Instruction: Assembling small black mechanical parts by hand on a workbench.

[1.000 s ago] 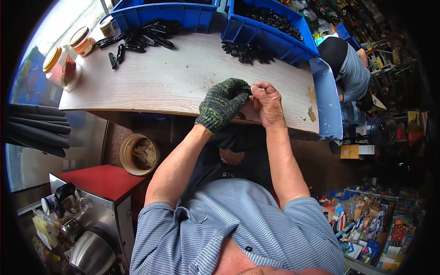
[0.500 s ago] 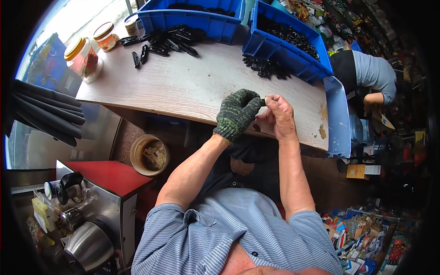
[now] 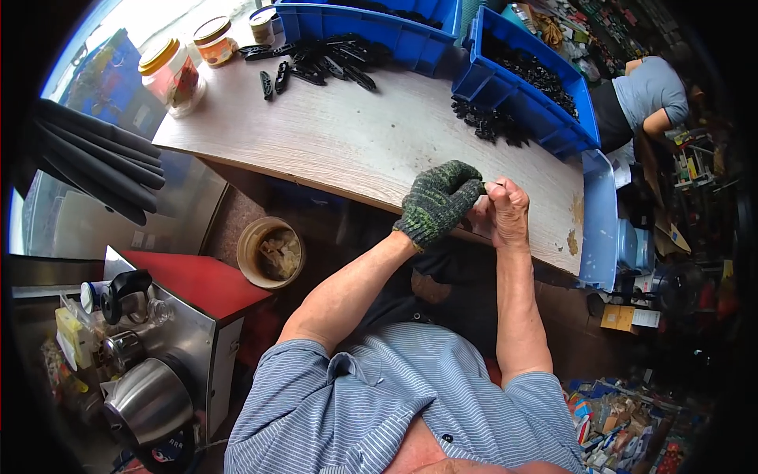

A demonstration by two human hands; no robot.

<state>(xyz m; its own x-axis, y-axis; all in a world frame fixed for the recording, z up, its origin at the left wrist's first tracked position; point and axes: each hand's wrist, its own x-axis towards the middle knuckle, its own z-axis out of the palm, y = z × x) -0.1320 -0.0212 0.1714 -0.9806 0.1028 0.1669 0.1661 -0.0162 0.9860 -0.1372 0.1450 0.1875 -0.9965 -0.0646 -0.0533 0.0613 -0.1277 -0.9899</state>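
Observation:
My left hand wears a dark green and black knitted glove. Its fingers are closed in a pinch above the front edge of the table. Against those gloved fingertips my bare right hand is closed too, thumb and forefinger pressed together. Whatever the two hands grip is small and mostly covered by the fingers, so I cannot make out its kind. Beyond them lies a pile of long black plastic parts at the far left, and a heap of small black parts at the far right.
Two blue bins holding black parts stand along the table's back. Lidded jars occupy the left corner. A pale blue tray adjoins the right end. A bucket sits on the floor; another person bends over at the right.
The whole view has shifted, with the table and bins now farther right. My hands stay pinched together at the table's edge; the small dark piece between them shows less than before.

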